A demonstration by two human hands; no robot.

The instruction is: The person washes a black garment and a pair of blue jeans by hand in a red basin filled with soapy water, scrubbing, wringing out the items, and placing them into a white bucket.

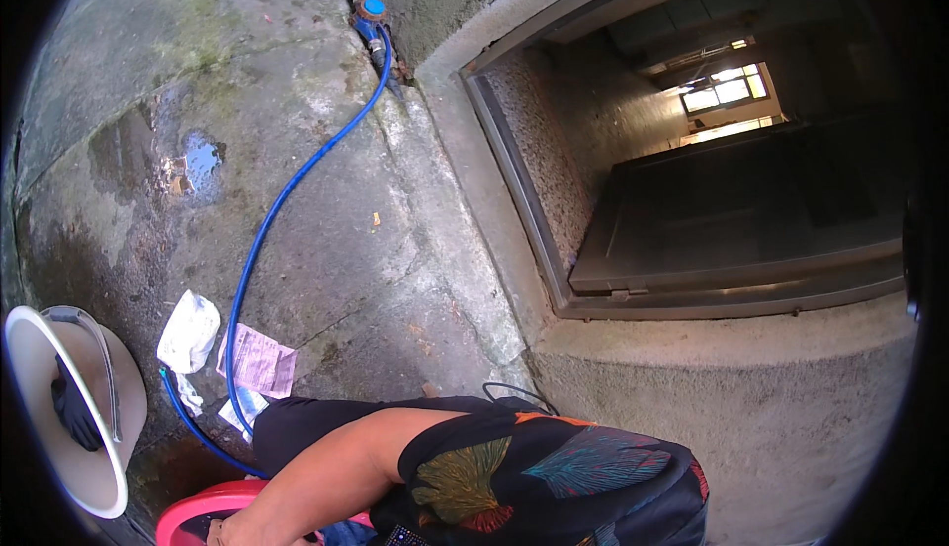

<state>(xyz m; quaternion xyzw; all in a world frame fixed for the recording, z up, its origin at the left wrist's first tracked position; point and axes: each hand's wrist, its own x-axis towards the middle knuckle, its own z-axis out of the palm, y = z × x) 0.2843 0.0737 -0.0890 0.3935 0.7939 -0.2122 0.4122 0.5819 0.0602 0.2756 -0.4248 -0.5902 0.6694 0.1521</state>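
Note:
My right arm, in a dark sleeve printed with colourful leaf shapes, reaches down and left to a red plastic basin [198, 508] at the lower edge. My right hand [229, 532] is at the basin's rim, cut off by the picture's edge. Its fingers are mostly hidden, so what they hold does not show. Some blue cloth [348, 533] lies in the basin beside my forearm. No part of my left hand can be seen.
A white bucket [127, 388] with dark cloth inside stands at left. A blue hose [265, 225] runs from a blue water meter [370, 24] across wet concrete. Crumpled white material [190, 334] and pink paper [259, 360] lie nearby. A doorway [554, 240] opens at right.

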